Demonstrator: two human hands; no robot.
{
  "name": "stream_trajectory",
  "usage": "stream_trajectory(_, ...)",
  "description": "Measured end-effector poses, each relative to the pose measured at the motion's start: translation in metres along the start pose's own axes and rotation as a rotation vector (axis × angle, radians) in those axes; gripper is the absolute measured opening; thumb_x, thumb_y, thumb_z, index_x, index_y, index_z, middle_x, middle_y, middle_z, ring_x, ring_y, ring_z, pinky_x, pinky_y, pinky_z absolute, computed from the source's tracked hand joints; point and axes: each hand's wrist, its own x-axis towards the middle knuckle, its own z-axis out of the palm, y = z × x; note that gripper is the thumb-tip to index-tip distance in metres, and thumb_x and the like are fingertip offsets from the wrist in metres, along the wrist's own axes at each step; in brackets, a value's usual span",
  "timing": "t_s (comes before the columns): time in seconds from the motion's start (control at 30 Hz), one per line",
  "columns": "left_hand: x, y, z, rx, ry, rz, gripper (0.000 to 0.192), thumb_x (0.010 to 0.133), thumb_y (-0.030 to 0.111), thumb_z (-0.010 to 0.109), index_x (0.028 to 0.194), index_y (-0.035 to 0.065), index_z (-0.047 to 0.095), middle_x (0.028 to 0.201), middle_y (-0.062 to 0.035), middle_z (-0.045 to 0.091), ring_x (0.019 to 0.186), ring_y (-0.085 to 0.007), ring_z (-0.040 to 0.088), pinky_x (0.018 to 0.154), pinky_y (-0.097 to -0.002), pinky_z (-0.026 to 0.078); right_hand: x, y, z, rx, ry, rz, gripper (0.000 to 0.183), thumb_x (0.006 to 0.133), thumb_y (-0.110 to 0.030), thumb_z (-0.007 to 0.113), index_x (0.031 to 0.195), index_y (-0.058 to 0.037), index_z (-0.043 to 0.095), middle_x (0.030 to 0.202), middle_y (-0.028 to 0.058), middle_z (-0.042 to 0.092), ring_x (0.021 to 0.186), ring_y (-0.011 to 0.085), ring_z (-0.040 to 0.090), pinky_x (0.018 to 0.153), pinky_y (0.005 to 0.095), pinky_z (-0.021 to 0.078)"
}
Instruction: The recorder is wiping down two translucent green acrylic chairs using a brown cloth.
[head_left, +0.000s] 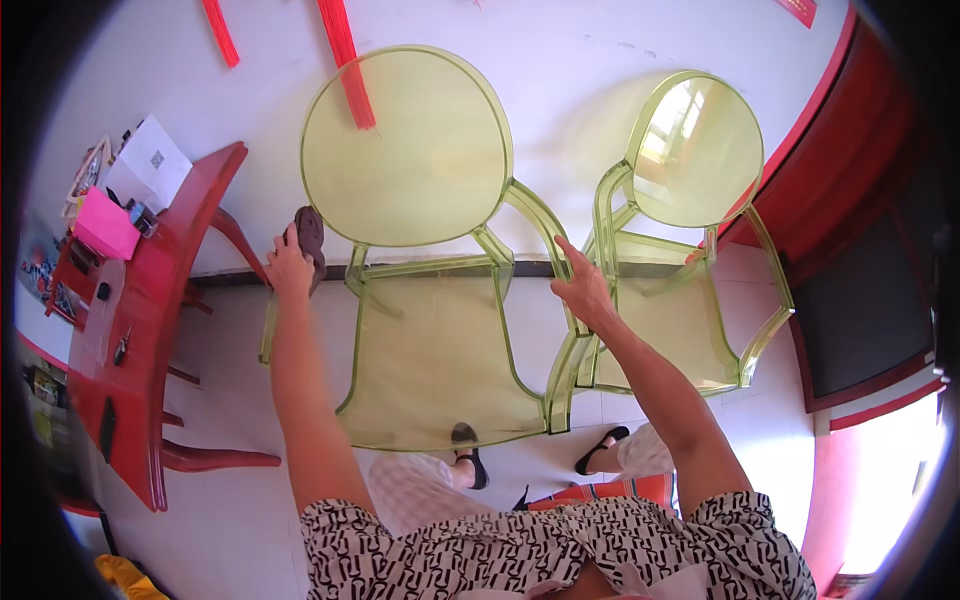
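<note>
A transparent yellow-green plastic armchair (435, 352) with a round back (405, 150) stands before me. My left hand (291, 264) is at its left armrest (267, 330), gripping a dark brown cloth (309, 236) whose folds show past my fingers. Part of that armrest is hidden by my forearm. Over the right armrest (536, 214) is my right hand (583, 291), index finger and thumb spread, with nothing seen in it. Whether it touches the armrest I cannot tell. A matching second armchair (667, 319) stands close on the right.
A red wooden table (142, 330) on the left bears a pink box (106, 223), a white sheet with a printed code (154, 161) and small items. Red tassels (349, 67) hang on the white wall. A dark panel in a red frame (862, 300) stands at right.
</note>
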Motion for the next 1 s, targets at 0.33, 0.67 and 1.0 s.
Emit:
stream_trajectory(0.33, -0.056, -0.045, -0.022, -0.168, -0.156, -0.100, 0.067, 0.085, 0.037, 0.068, 0.140, 0.0135, 0.037, 0.123, -0.0232, 0.053, 0.101, -0.0495, 0.062, 0.085, -0.0551, 0.052, 0.012, 0.010, 0.002, 0.024, -0.017, 0.019, 0.080, 0.073, -0.015, 0.068, 0.149, -0.0188, 0.042, 0.134, 0.0206, 0.058, 0.116, 0.0397, 0.059, 0.097, 0.0446, 0.0489)
stream_trajectory(0.67, -0.185, -0.074, -0.045, -0.291, 0.060, -0.231, 0.076, 0.082, 0.024, 0.074, 0.146, 0.0123, 0.034, 0.127, -0.0231, 0.051, 0.106, -0.0448, 0.060, 0.089, -0.0503, 0.051, 0.022, 0.019, 0.015, -0.079, -0.004, 0.003, 0.078, 0.073, -0.019, 0.068, 0.148, -0.0205, 0.044, 0.123, 0.0264, 0.062, 0.106, 0.0425, 0.063, 0.094, 0.0486, 0.0502)
stream_trajectory(1.0, -0.316, -0.069, 0.046, -0.419, -0.109, -0.528, 0.081, 0.084, 0.019, 0.070, 0.147, -0.0050, 0.025, 0.138, -0.0312, 0.045, 0.124, -0.0478, 0.048, 0.104, -0.0508, 0.042, 0.017, 0.008, 0.011, -0.021, -0.083, 0.079, 0.078, 0.074, -0.021, 0.065, 0.149, -0.0215, 0.043, 0.123, 0.0257, 0.062, 0.105, 0.0405, 0.064, 0.093, 0.0469, 0.0503)
